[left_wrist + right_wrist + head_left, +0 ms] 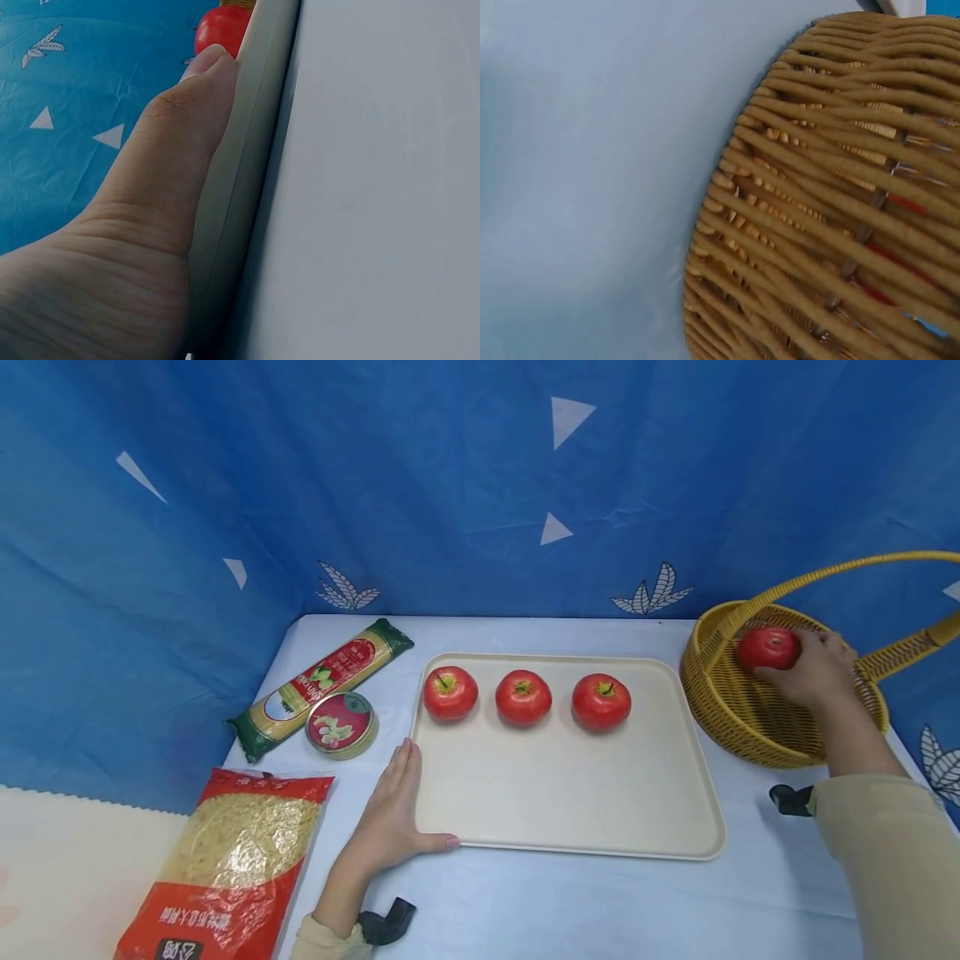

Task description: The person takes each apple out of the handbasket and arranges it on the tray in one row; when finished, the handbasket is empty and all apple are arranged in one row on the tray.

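Observation:
In the head view, my right hand (pixel 819 672) grips a red apple (pixel 767 648) within the yellow wicker basket (pixel 750 714). Only the basket's woven side (pixel 817 195) fills much of the right wrist view, with bits of red showing through its gaps. My left hand (pixel 390 822) rests against the near-left corner of a cream tray (pixel 562 793), fingers straight along its left side and thumb (pixel 169 150) along the near edge. Three red apples stand in a row on the tray's far half: a left one (pixel 450 693), a middle one (pixel 523 697) and a right one (pixel 602 702).
Left of the tray lie a long green-ended pasta packet (pixel 318 689), a round tin (pixel 341 725) and a red-and-clear pasta bag (pixel 232 860). The basket's tall handle (pixel 847 572) arches over its opening. A blue patterned cloth (pixel 465 485) hangs behind the white table (pixel 600 906).

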Motion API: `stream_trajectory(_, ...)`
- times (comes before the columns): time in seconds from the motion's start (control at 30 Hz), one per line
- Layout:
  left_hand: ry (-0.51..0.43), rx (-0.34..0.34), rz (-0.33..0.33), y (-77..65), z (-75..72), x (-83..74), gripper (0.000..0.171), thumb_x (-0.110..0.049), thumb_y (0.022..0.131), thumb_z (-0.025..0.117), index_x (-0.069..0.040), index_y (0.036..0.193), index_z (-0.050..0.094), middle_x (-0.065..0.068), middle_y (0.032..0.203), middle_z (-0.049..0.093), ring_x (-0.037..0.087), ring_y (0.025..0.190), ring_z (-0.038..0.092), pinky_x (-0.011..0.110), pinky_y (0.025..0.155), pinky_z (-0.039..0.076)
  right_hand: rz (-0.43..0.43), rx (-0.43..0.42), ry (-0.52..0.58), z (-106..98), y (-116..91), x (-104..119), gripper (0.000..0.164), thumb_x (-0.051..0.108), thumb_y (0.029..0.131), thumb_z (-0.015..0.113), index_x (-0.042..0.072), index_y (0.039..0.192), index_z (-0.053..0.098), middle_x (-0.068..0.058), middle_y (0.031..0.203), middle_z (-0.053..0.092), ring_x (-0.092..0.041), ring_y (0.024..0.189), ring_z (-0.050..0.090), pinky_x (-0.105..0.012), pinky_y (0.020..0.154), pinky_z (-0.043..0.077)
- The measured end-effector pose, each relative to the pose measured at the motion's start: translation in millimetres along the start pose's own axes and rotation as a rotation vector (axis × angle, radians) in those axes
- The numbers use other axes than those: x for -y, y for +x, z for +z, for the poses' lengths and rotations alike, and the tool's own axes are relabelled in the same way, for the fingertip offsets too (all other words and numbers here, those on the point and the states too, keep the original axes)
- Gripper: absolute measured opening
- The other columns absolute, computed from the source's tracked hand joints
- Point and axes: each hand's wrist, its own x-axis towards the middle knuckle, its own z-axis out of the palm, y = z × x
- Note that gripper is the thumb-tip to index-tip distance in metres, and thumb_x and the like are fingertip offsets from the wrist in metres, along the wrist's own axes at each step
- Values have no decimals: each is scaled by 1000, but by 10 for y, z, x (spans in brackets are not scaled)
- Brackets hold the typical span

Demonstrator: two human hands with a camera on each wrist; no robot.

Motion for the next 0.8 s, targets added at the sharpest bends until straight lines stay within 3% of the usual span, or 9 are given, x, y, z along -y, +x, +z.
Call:
stream_trajectory(0.1, 6, -18, 21, -7, 10, 11, 150, -75, 53, 83, -12, 160, -1, 6, 169, -5, 29, 157, -1, 55, 124, 15, -7, -17, 32, 4, 1, -13, 90, 27, 89, 70, -9, 152, 16, -42, 144, 19, -59, 135, 16, -75, 103, 28)
stream_trajectory(0.3, 8, -33, 30, -4, 35, 29, 151, -77, 52, 82, -11, 160, 0, 6, 169, -4, 29, 157, -1, 55, 124, 15, -10, 49, 181, 24, -6, -43, 101, 22, 87, 75, -6, 153, 5, -42, 149, 19, -62, 135, 24, -73, 108, 28)
stream_trajectory(0.57, -1, -10, 16, -8, 4, 9, 150, -75, 53, 83, -11, 160, -1, 5, 169, -5, 27, 157, -3, 53, 124, 13, -9, 20, 84, 56, 2, -59, 106, 26, 84, 78, 0, 157, 6, -40, 152, 6, -63, 135, 18, -79, 100, 31)
stream_trajectory(0.8, -3, -7, 12, -7, -2, 3, 151, -75, 53, 83, -12, 160, -1, 4, 169, -6, 27, 157, -3, 53, 124, 13, -34, 87, 135, 76, 22, -34, 111, 26, 84, 79, -1, 154, -3, -42, 148, 17, -64, 132, 22, -77, 100, 33)
